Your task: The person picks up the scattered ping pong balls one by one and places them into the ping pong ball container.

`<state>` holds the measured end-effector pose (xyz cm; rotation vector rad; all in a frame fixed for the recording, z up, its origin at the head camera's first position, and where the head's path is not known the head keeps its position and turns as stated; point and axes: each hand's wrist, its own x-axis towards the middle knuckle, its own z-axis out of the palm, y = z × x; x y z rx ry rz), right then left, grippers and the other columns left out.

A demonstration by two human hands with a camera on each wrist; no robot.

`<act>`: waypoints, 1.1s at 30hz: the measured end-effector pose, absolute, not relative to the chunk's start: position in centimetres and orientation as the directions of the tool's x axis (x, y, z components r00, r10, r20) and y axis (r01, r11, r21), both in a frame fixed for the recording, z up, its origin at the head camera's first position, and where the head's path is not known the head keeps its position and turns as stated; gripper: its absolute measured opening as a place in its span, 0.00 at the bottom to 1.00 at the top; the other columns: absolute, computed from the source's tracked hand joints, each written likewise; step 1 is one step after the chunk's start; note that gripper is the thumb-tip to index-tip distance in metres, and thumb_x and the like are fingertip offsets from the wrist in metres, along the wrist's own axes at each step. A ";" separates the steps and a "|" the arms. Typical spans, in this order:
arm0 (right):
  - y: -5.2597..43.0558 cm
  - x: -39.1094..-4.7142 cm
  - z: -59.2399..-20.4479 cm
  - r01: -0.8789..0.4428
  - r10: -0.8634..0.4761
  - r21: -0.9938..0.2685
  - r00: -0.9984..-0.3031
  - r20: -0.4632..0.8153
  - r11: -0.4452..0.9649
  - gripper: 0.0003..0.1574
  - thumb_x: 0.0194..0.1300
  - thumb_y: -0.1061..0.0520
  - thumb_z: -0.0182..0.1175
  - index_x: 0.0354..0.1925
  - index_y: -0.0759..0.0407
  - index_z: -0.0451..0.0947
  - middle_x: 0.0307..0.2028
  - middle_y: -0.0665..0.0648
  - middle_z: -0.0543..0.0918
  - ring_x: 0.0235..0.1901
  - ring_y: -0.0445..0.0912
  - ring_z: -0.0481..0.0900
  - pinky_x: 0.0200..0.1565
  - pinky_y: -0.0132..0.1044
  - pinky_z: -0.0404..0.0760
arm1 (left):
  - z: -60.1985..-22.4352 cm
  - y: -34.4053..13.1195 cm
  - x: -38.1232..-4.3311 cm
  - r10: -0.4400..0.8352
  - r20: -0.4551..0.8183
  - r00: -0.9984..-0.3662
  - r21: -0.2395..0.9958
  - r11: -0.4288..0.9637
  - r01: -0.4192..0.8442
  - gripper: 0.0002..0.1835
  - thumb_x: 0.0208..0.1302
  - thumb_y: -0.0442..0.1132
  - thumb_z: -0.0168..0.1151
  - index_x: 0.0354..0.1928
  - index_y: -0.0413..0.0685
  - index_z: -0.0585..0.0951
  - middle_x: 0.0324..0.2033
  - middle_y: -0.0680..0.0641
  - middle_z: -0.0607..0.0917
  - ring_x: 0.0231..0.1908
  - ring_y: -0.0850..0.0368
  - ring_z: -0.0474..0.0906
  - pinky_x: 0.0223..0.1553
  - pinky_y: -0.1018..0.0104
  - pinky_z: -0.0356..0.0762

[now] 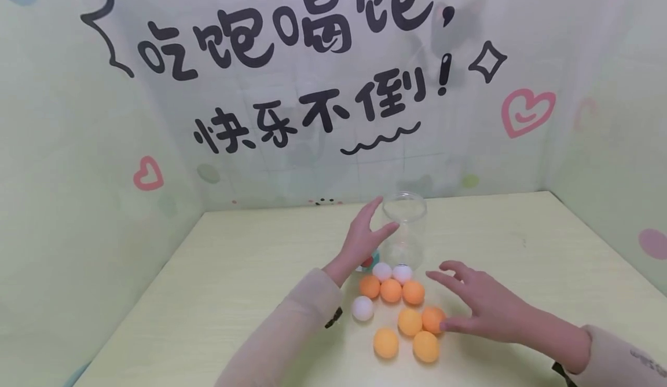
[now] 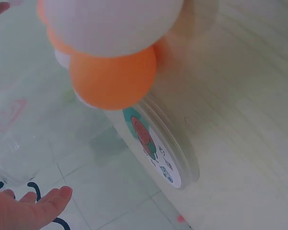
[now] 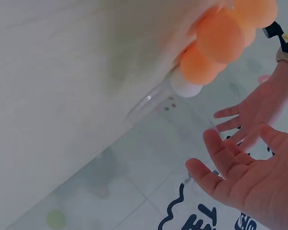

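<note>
Ping-pong balls [image 1: 391,290] lie between left hand [image 1: 362,239] and right hand [image 1: 487,306], both spread and empty, a clear jar [image 1: 405,233] beside the left.

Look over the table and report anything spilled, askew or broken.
Nothing stands out. The clear jar stands upright, with no damage visible. The orange and white balls lie loose on the table in front of it, gathered closely rather than scattered, and the stickered lid lies flat.
</note>
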<state>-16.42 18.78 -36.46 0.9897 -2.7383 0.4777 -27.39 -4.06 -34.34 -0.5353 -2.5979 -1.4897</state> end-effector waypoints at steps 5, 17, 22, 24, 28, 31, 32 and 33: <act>17.8 -15.3 -37.3 -0.736 -0.677 -0.196 -0.674 0.296 0.648 0.42 0.51 0.31 0.58 0.60 0.48 0.67 0.50 0.57 0.72 0.36 0.43 0.73 0.35 0.40 0.75 | -34.7 -3.6 -27.4 0.246 0.257 -0.935 0.824 0.451 0.345 0.36 0.60 0.51 0.59 0.68 0.52 0.59 0.67 0.49 0.61 0.66 0.51 0.55 0.64 0.52 0.55; 16.4 -14.6 -39.2 -0.905 -0.802 -0.118 -0.417 0.428 0.408 0.32 0.47 0.45 0.68 0.52 0.49 0.73 0.44 0.49 0.72 0.30 0.34 0.68 0.31 0.24 0.69 | -35.1 -3.4 -27.5 0.260 0.267 -0.928 0.820 0.444 0.361 0.33 0.60 0.49 0.59 0.66 0.55 0.62 0.66 0.51 0.63 0.60 0.44 0.65 0.57 0.51 0.67; 16.2 -14.6 -39.4 -0.907 -0.824 -0.155 -0.420 0.381 0.391 0.27 0.47 0.50 0.69 0.48 0.48 0.76 0.45 0.49 0.72 0.31 0.34 0.70 0.31 0.22 0.69 | -35.2 -3.3 -27.5 0.254 0.260 -0.931 0.837 0.421 0.349 0.33 0.60 0.48 0.59 0.66 0.54 0.61 0.66 0.51 0.63 0.59 0.42 0.66 0.56 0.49 0.67; 16.2 -14.6 -39.4 -0.909 -0.827 -0.153 -0.416 0.378 0.387 0.26 0.46 0.51 0.69 0.47 0.48 0.76 0.44 0.49 0.71 0.31 0.34 0.70 0.31 0.21 0.69 | -35.2 -3.3 -27.6 0.249 0.257 -0.934 0.843 0.414 0.343 0.33 0.60 0.48 0.60 0.66 0.54 0.62 0.66 0.51 0.63 0.59 0.42 0.67 0.56 0.49 0.68; 16.2 -14.6 -39.6 -0.917 -0.833 -0.159 -0.399 0.384 0.366 0.25 0.45 0.55 0.69 0.45 0.47 0.77 0.43 0.47 0.71 0.32 0.33 0.69 0.32 0.18 0.66 | -35.2 -3.2 -27.6 0.240 0.244 -0.940 0.855 0.405 0.325 0.32 0.59 0.48 0.61 0.65 0.55 0.63 0.65 0.52 0.64 0.59 0.42 0.67 0.55 0.50 0.69; 16.1 -14.6 -39.7 -0.913 -0.841 -0.193 -0.407 0.356 0.360 0.23 0.46 0.57 0.68 0.44 0.47 0.76 0.42 0.46 0.71 0.31 0.33 0.69 0.32 0.16 0.65 | -35.2 -3.0 -27.6 0.228 0.235 -0.945 0.862 0.401 0.311 0.32 0.58 0.48 0.62 0.64 0.55 0.63 0.65 0.51 0.64 0.59 0.42 0.66 0.55 0.51 0.69; 16.1 -14.6 -39.7 -0.911 -0.843 -0.198 -0.411 0.348 0.362 0.23 0.46 0.57 0.68 0.43 0.47 0.76 0.42 0.46 0.71 0.31 0.32 0.68 0.32 0.15 0.64 | -35.2 -2.9 -27.6 0.226 0.233 -0.946 0.865 0.396 0.307 0.33 0.58 0.49 0.62 0.64 0.55 0.63 0.65 0.51 0.64 0.59 0.42 0.66 0.55 0.51 0.69; 16.1 -14.5 -39.7 -0.910 -0.843 -0.200 -0.413 0.344 0.364 0.22 0.45 0.58 0.67 0.43 0.47 0.76 0.41 0.45 0.71 0.30 0.32 0.67 0.31 0.14 0.63 | -35.2 -2.8 -27.6 0.222 0.231 -0.947 0.868 0.393 0.304 0.33 0.58 0.49 0.62 0.64 0.55 0.63 0.65 0.51 0.64 0.59 0.43 0.66 0.55 0.51 0.69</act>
